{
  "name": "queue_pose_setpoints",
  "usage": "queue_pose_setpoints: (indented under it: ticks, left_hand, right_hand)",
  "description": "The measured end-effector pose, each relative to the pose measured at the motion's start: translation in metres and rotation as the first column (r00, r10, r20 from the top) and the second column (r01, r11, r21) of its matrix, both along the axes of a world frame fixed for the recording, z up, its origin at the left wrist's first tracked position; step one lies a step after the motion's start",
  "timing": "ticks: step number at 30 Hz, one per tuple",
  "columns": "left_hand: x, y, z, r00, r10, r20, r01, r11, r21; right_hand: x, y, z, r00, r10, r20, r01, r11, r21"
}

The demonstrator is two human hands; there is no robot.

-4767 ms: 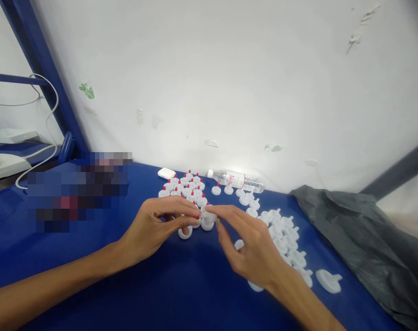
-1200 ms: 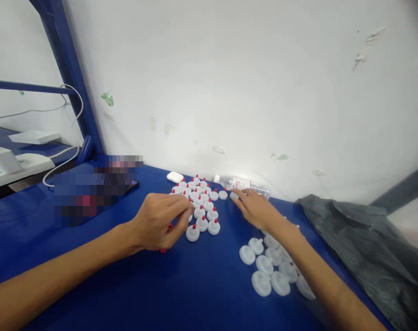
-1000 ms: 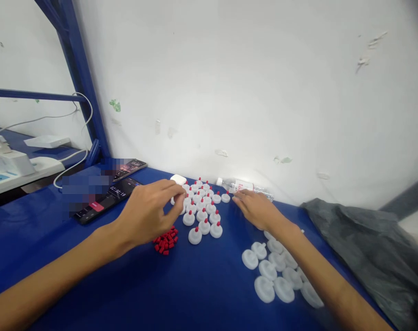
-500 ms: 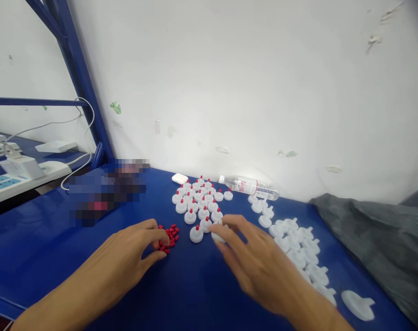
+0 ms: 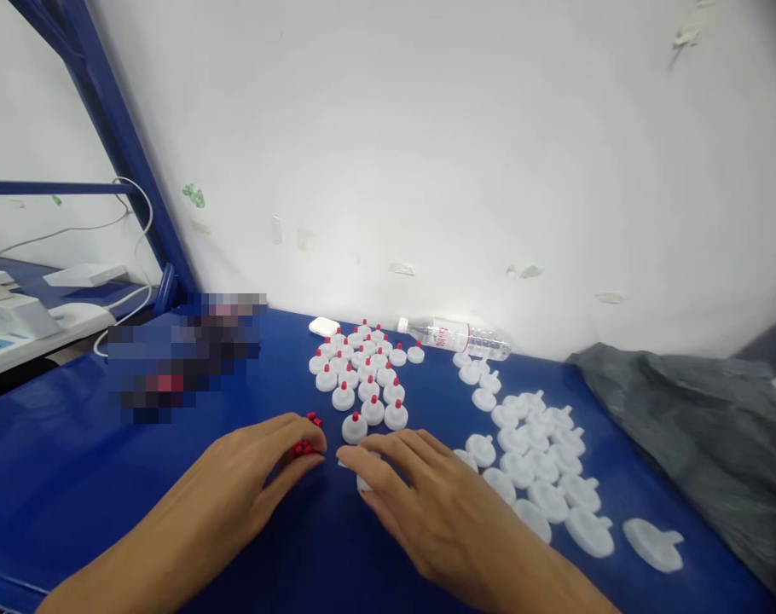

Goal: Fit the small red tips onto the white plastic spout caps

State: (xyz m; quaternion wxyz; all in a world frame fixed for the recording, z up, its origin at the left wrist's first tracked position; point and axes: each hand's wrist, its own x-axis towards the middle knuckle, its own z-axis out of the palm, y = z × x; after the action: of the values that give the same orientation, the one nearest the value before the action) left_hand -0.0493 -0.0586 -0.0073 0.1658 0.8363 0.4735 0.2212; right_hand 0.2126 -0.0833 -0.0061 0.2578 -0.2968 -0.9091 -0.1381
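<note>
My left hand (image 5: 260,473) is curled over a small pile of red caps (image 5: 314,419) on the blue table (image 5: 324,554). More of the caps show inside the bend of its fingers and thumb, though the fingertips hide the exact grip. Just right of it, my right hand (image 5: 419,490) has its fingers closed round a white round lid (image 5: 366,481), mostly covered by the fingers. Beyond both hands stands a cluster of white lids with red tips (image 5: 368,388). Nearest to the right hand in that group is a red-tipped lid (image 5: 396,415).
White spouted lids without red tips (image 5: 545,465) lie spread to the right. A clear plastic bottle (image 5: 455,334) and a small white case (image 5: 324,327) rest near the wall. Dark grey plastic sheeting (image 5: 675,443) covers the right edge; a power strip (image 5: 74,320) is at far left.
My right hand has let go of a lid, now red-tipped at the cluster's near edge, and come nearer to my left hand with another white lid. My left hand's fingers have closed further.
</note>
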Motion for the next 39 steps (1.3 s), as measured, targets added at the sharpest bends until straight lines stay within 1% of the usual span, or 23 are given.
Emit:
queue_pose_setpoints:
  ticks: [2,4,6,9,11,14,17,21,24,26,29,33,37,39]
  left_hand:
    - [0.005,-0.001,0.002,0.997,-0.042,0.064,0.036,0.995,0.094]
    - [0.012,-0.002,0.005,0.99,-0.091,0.107,0.069,0.979,0.19]
    - [0.018,-0.004,0.01,0.982,-0.138,0.129,0.103,0.963,0.247]
    - [0.025,-0.006,0.016,0.971,-0.185,0.151,0.144,0.958,0.249]
    - [0.026,-0.008,0.017,0.968,-0.189,0.166,0.148,0.962,0.23]
    - [0.026,-0.01,0.016,0.971,-0.173,0.162,0.129,0.959,0.251]
    - [0.026,-0.011,0.013,0.978,-0.154,0.14,0.109,0.952,0.285]
    - [0.028,-0.01,0.014,0.973,-0.142,0.181,0.089,0.959,0.27]
    - [0.027,-0.009,0.012,0.972,-0.102,0.212,0.051,0.971,0.235]
    - [0.025,-0.009,0.01,0.973,-0.112,0.199,0.076,0.981,0.179]
    - [0.022,-0.01,0.006,0.971,-0.161,0.175,0.147,0.985,0.088]
    - [0.022,-0.015,0.006,0.971,-0.166,0.169,0.155,0.985,0.075]
    - [0.025,-0.023,0.01,0.977,-0.137,0.162,0.137,0.991,0.01]
    - [0.026,-0.025,0.011,0.974,-0.134,0.184,0.124,0.99,0.063]
  right_hand:
    - [-0.001,0.0,0.0,1.0,0.009,-0.024,-0.009,1.0,0.01]
    - [-0.001,0.0,0.001,1.0,0.01,-0.014,-0.01,1.0,0.002]
    - [0.0,0.0,0.002,1.0,0.015,-0.006,-0.015,1.0,0.0]
    - [0.001,-0.002,0.006,1.0,0.011,-0.006,-0.011,1.0,0.004]
    - [0.001,-0.003,0.009,1.0,0.009,-0.022,-0.009,1.0,0.014]
    - [0.0,-0.004,0.012,0.998,0.008,-0.062,-0.006,1.0,0.026]
    - [-0.002,-0.003,0.011,0.993,0.001,-0.118,0.001,1.0,0.022]
    - [-0.004,-0.004,0.007,0.976,0.061,-0.207,-0.058,0.998,0.017]
    - [-0.005,-0.004,0.006,0.952,0.083,-0.295,-0.09,0.996,-0.011]
    - [-0.006,-0.005,0.007,0.925,0.093,-0.367,-0.111,0.993,-0.027]
    - [-0.007,-0.005,0.008,0.891,0.11,-0.441,-0.144,0.988,-0.046]
    - [-0.006,-0.006,0.009,0.899,0.148,-0.411,-0.181,0.982,-0.044]
    - [-0.003,-0.008,0.009,0.946,0.14,-0.291,-0.142,0.99,0.014]
    - [-0.003,-0.009,0.009,0.962,0.126,-0.242,-0.125,0.992,0.02]
